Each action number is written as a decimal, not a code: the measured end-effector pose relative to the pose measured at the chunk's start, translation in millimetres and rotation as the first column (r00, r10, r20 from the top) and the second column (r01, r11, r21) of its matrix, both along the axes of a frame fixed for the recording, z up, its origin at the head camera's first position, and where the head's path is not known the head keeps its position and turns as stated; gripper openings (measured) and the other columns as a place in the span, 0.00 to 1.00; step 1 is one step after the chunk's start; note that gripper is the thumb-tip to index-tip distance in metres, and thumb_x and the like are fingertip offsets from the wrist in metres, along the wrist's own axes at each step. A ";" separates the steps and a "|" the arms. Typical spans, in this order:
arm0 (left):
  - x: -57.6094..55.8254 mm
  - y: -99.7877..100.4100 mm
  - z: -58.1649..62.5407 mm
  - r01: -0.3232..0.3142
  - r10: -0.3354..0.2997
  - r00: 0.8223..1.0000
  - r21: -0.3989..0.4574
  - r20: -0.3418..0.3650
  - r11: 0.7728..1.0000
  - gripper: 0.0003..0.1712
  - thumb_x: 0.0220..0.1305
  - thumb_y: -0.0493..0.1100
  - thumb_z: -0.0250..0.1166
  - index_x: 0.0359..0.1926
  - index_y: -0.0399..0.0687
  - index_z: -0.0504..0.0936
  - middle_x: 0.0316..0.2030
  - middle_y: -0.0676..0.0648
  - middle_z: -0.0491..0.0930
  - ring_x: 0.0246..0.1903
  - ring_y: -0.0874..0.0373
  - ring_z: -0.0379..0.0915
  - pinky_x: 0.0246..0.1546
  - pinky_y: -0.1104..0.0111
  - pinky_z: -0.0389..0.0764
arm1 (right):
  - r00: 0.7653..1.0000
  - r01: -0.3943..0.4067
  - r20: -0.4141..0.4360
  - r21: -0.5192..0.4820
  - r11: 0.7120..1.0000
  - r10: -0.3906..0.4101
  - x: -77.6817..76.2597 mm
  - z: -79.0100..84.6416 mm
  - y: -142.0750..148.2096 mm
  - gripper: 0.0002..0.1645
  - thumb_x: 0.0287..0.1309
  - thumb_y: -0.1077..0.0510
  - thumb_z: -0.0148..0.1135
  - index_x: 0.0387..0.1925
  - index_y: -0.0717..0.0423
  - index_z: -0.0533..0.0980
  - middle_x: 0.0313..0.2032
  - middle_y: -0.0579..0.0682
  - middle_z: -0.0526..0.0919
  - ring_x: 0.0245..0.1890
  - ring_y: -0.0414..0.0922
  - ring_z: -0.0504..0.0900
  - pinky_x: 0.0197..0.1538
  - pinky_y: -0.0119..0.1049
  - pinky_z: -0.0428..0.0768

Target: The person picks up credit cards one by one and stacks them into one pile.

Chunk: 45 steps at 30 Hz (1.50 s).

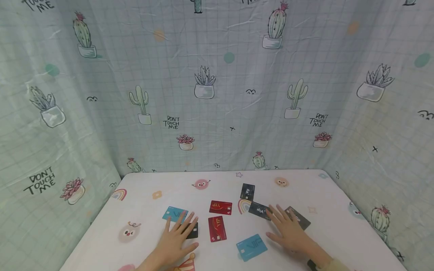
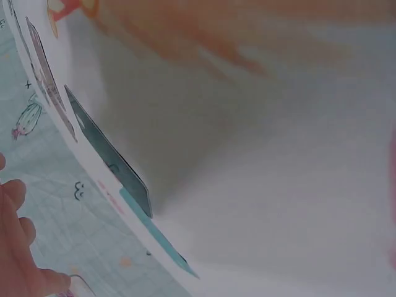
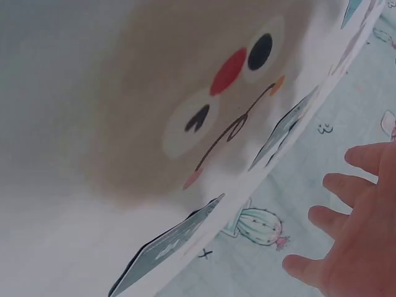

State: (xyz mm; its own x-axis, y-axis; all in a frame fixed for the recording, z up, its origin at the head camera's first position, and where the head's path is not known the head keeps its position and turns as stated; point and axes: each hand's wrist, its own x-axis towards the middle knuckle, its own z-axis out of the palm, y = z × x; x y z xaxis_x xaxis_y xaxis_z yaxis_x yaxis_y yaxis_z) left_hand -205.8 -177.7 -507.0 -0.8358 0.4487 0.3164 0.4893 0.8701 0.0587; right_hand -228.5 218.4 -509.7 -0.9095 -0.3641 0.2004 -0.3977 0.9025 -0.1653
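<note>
In the head view my left hand (image 1: 173,241) has its fingers spread above the table, holding nothing. It overlaps a black card (image 1: 194,232) and the lower edge of a blue VIP card (image 1: 173,213). My right hand (image 1: 289,232), fingers also spread and holding nothing, overlaps a dark grey card (image 1: 303,219) and the corner of a black VIP card (image 1: 258,209). Between the hands lie two red VIP cards, one sideways (image 1: 220,207) and one upright (image 1: 217,229), and a second blue VIP card (image 1: 252,247). Both wrist views show fingers raised off the surface.
Another black VIP card (image 1: 247,191) lies farther back. A dark object (image 1: 312,265) shows partly beside the right sleeve (image 1: 333,265). The white table (image 1: 142,203) has printed cartoon figures. Cactus-patterned cloth (image 1: 217,113) hangs behind it and along both sides.
</note>
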 end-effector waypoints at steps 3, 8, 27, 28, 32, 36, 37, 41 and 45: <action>2.9 4.5 3.2 0.012 -0.012 0.999 -0.007 0.034 1.000 0.41 0.55 0.67 0.51 0.67 0.60 0.54 0.67 0.52 0.54 0.67 0.46 0.45 0.55 0.61 0.06 | 1.000 -0.002 0.026 -0.014 1.000 0.003 3.1 0.2 -1.0 0.42 0.53 0.35 0.50 0.65 0.49 0.56 0.67 0.50 0.56 0.67 0.56 0.50 0.64 0.61 0.40; 7.5 11.1 8.0 0.031 -0.031 0.997 -0.004 0.074 0.999 0.40 0.56 0.67 0.50 0.67 0.60 0.53 0.67 0.52 0.54 0.67 0.46 0.43 0.55 0.62 0.05 | 0.999 -0.017 0.037 -0.030 0.999 0.018 7.6 1.7 -2.9 0.41 0.54 0.36 0.50 0.65 0.49 0.55 0.67 0.50 0.56 0.68 0.54 0.50 0.64 0.60 0.42; 14.7 30.7 5.4 0.114 -0.115 0.993 -0.064 -0.022 0.991 0.37 0.58 0.63 0.51 0.66 0.57 0.55 0.66 0.50 0.57 0.65 0.47 0.48 0.56 0.63 0.06 | 0.998 -0.067 -0.013 -0.025 0.997 0.066 16.6 3.2 -7.0 0.39 0.53 0.39 0.53 0.64 0.49 0.58 0.65 0.49 0.60 0.66 0.53 0.55 0.63 0.60 0.46; 14.9 32.5 6.2 0.115 -0.116 0.993 -0.062 -0.013 0.991 0.37 0.58 0.63 0.51 0.66 0.57 0.55 0.66 0.50 0.57 0.65 0.47 0.48 0.56 0.63 0.05 | 0.997 -0.073 -0.017 -0.019 0.997 0.072 17.1 3.6 -7.3 0.39 0.53 0.39 0.54 0.63 0.50 0.59 0.65 0.49 0.60 0.66 0.53 0.55 0.63 0.60 0.47; 15.2 40.9 9.5 0.111 -0.109 0.992 -0.042 0.056 0.993 0.37 0.58 0.62 0.52 0.66 0.57 0.55 0.65 0.49 0.58 0.66 0.48 0.45 0.54 0.64 0.04 | 0.994 -0.108 -0.031 -0.013 0.994 0.108 19.4 5.2 -8.8 0.38 0.52 0.42 0.56 0.62 0.53 0.61 0.63 0.51 0.63 0.64 0.55 0.58 0.60 0.61 0.53; 14.6 52.7 12.3 0.090 -0.090 0.986 0.011 0.139 0.996 0.38 0.56 0.61 0.55 0.66 0.57 0.56 0.66 0.50 0.57 0.67 0.50 0.43 0.56 0.62 0.08 | 0.992 -0.126 0.002 -0.019 0.992 0.126 22.6 8.0 -11.0 0.39 0.50 0.44 0.59 0.61 0.55 0.62 0.62 0.52 0.64 0.63 0.56 0.60 0.60 0.60 0.56; 14.5 56.4 13.2 0.086 -0.089 0.984 0.026 0.153 0.996 0.38 0.56 0.60 0.56 0.66 0.57 0.57 0.66 0.50 0.57 0.67 0.50 0.43 0.59 0.58 0.13 | 0.992 -0.123 0.016 -0.020 0.992 0.124 23.6 8.9 -11.7 0.39 0.50 0.44 0.59 0.61 0.55 0.61 0.62 0.52 0.64 0.63 0.55 0.60 0.60 0.60 0.56; 15.0 71.2 16.7 0.091 -0.100 0.978 0.056 0.184 0.994 0.37 0.55 0.59 0.58 0.64 0.58 0.60 0.65 0.50 0.59 0.67 0.50 0.46 0.61 0.44 0.39 | 0.990 -0.122 0.062 -0.048 0.991 0.124 26.9 14.1 -15.2 0.39 0.48 0.46 0.61 0.61 0.55 0.62 0.60 0.52 0.66 0.61 0.55 0.61 0.60 0.60 0.56; 17.6 84.2 20.1 0.118 -0.125 0.979 0.055 0.160 0.991 0.33 0.55 0.58 0.58 0.62 0.55 0.64 0.63 0.50 0.62 0.66 0.49 0.50 0.59 0.41 0.50 | 0.984 -0.131 0.108 -0.074 0.989 0.139 29.1 19.2 -18.2 0.38 0.46 0.48 0.62 0.59 0.56 0.63 0.59 0.53 0.67 0.60 0.56 0.62 0.60 0.61 0.56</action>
